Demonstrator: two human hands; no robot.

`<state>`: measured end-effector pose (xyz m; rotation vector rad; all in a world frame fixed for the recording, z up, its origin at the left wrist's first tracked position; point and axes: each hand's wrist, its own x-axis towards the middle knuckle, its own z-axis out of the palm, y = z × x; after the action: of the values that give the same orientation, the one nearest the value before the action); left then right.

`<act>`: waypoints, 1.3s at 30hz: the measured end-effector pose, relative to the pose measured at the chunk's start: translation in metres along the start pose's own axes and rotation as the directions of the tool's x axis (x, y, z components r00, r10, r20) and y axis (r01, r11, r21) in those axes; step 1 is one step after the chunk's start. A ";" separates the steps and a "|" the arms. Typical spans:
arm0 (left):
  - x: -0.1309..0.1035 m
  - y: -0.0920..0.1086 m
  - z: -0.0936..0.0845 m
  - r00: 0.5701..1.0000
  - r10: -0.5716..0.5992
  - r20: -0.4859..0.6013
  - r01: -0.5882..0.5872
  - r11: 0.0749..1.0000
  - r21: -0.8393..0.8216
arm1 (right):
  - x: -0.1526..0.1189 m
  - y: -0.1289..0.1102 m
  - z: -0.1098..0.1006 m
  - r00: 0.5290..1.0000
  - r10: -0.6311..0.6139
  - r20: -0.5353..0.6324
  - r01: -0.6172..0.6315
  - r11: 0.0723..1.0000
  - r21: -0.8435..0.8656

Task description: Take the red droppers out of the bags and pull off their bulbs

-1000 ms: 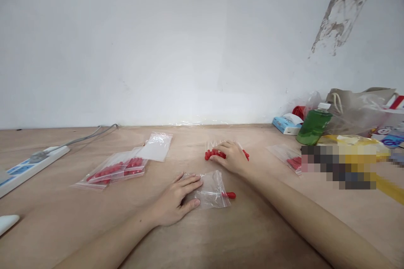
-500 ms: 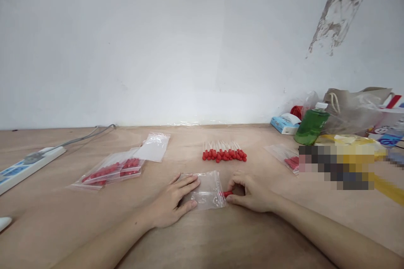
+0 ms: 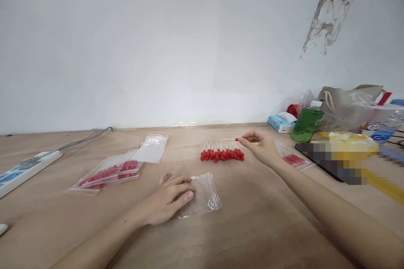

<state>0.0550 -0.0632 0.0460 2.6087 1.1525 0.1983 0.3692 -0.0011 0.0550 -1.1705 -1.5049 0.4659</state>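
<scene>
My left hand [image 3: 172,199] lies on a clear zip bag [image 3: 203,195], fingers stretched out and apart, pressing it to the table. I see nothing red inside this bag. Beyond it, a row of pale sticks with red ends [image 3: 222,154] is bunched side by side, red ends toward me. My right hand [image 3: 257,146] is closed at the far right of that row. Between its thumb and fingers is a red-ended stick [image 3: 237,139], held sideways with the pale shaft pointing left over the others.
Filled zip bags [image 3: 107,172] and a white packet [image 3: 153,149] lie left, near a power strip [image 3: 31,171]. To the right are another filled bag [image 3: 293,159], a dark blurred flat object [image 3: 331,166], a green bottle [image 3: 307,122] and a tissue pack [image 3: 281,122].
My right hand has moved from the bag's mouth up and away to the row's far right end, with a red-ended stick in its fingers. My left hand stays on the bag.
</scene>
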 end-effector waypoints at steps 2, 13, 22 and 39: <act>0.002 0.008 -0.004 0.999 0.030 -0.037 -0.029 0.999 0.026 | 0.003 0.004 0.022 0.994 -0.101 -0.034 0.096 0.986 -0.133; 0.009 0.018 0.026 0.970 0.207 0.124 -0.217 0.973 0.073 | -0.005 0.005 0.069 0.980 -0.136 0.144 0.196 0.779 -0.595; 0.006 0.015 0.022 0.940 -0.051 -0.338 -0.022 0.977 -0.210 | -0.018 0.053 -0.049 0.999 0.034 -0.025 -0.039 0.503 -0.863; 0.037 -0.034 0.004 0.929 -0.369 0.009 0.351 0.876 -0.332 | -0.041 0.077 -0.078 0.963 0.270 -0.022 -0.072 0.178 -0.981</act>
<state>0.0573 -0.0150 0.0324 2.0692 1.4595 0.3511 0.4671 -0.0265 -0.0044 -2.4078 -1.8363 -0.4613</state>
